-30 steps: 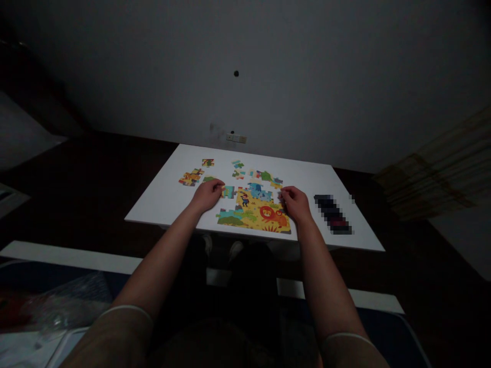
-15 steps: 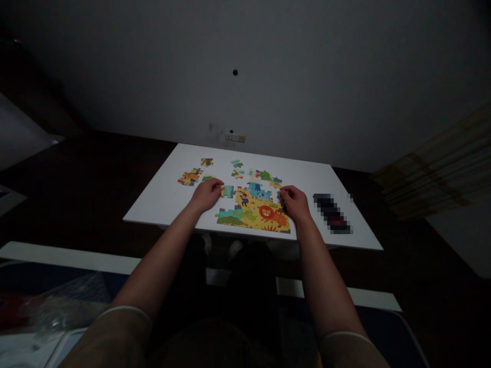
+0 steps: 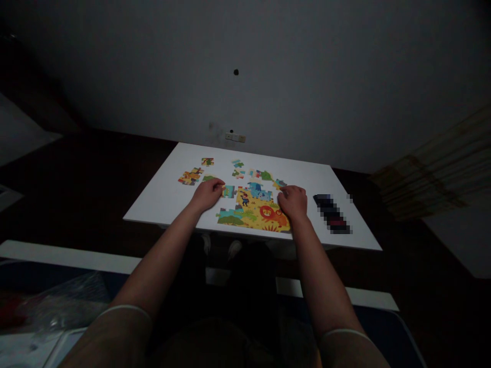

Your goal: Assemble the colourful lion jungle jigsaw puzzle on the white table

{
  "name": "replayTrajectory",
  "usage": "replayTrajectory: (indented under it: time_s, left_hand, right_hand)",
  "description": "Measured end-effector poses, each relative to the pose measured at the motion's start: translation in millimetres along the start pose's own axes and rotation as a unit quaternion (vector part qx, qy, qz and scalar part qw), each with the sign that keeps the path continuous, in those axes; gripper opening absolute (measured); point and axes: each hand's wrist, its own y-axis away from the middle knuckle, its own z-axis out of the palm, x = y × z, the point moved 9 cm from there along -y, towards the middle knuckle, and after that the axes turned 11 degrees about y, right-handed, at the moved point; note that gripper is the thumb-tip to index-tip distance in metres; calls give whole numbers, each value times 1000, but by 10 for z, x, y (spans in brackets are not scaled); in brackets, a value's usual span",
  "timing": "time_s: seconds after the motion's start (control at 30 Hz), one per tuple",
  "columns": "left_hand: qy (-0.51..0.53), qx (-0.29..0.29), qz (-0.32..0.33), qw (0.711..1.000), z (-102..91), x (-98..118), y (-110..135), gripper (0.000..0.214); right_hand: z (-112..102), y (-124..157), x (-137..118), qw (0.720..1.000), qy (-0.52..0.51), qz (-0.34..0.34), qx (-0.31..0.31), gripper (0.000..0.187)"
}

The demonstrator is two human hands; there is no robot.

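Note:
A partly joined jigsaw puzzle [image 3: 253, 212] with lions, an elephant and yellow ground lies near the table's front edge. My left hand [image 3: 208, 194] rests at its upper left, fingers curled and pinched at the edge of a light blue puzzle piece [image 3: 229, 191]. To the right of the joined section, my right hand [image 3: 293, 201] has its thumb and forefinger closed at a yellow-and-blue puzzle piece [image 3: 279, 184]. That piece sits slightly turned beside the elephant part. The fingertips of both hands are partly hidden by the hands themselves.
Loose orange pieces [image 3: 191, 176] and a brown-green piece [image 3: 207, 161] lie at the left of the white table [image 3: 153, 204]. Several green and pale pieces [image 3: 238, 168] lie behind the puzzle. A dark pixelated object [image 3: 332, 214] lies on the right.
My right hand has turned slightly, its fingers now at the yellow-and-blue piece, which has shifted a little to the right. My left hand has hardly moved.

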Motion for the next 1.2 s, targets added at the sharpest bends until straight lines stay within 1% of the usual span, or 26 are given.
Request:
replayTrajectory:
  time_s: [0.07,0.13,0.23,0.3,0.33,0.4,0.47,0.53,0.67,0.7,0.77,0.87,0.93,1.0,1.1,1.2]
  left_hand:
    - [-1,1,-3,1000,-4,1,2,29]
    - [-1,1,-6,1000,-6,4,5,29]
    - [-5,-1,-10,1000,-7,10,8,30]
    - [-8,-2,-9,1000,-9,15,10,30]
    - [-8,-3,-8,1000,-10,18,11,30]
    - [-3,-3,-6,1000,-11,24,13,30]
    - [1,-2,-4,1000,-11,28,17,29]
    - [5,0,-4,1000,-12,32,21,29]
    - [3,0,-5,1000,-11,40,23,29]
    - [1,-1,-7,1000,-9,40,22,29]
    - [0,-2,-10,1000,-6,35,21,30]
    - [-1,-4,-9,1000,-1,32,20,30]
    - [-1,-4,-4,1000,-2,37,21,30]
    - [-2,-2,-2,1000,-8,39,22,30]
    - [0,-3,-7,1000,-10,34,22,30]
    - [-3,-5,-9,1000,-8,27,20,30]
  right_hand:
    - [-32,5,114,999,-1,44,8,40]
    - [-46,4,168,998,-5,61,14,41]
    - [-46,-8,108,999,-13,29,28,54]
    - [1,-13,19,1000,-13,-12,19,63]
    - [35,-14,-18,999,-14,-29,10,64]
    - [81,-18,-40,999,-33,-42,1,58]
    - [88,-30,7,998,-64,-27,11,49]
    - [82,-43,87,996,-84,-3,24,44]
    - [69,-54,205,994,-102,24,35,45]
    - [61,-50,228,992,-120,29,38,47]
    - [41,-33,291,979,-193,52,49,55]
    - [23,3,389,940,-321,90,68,73]
    - [16,13,416,927,-356,98,71,76]
    - [26,10,433,922,-368,105,65,70]
    - [56,-1,458,921,-368,121,52,54]
    - [67,-13,447,921,-369,118,44,42]
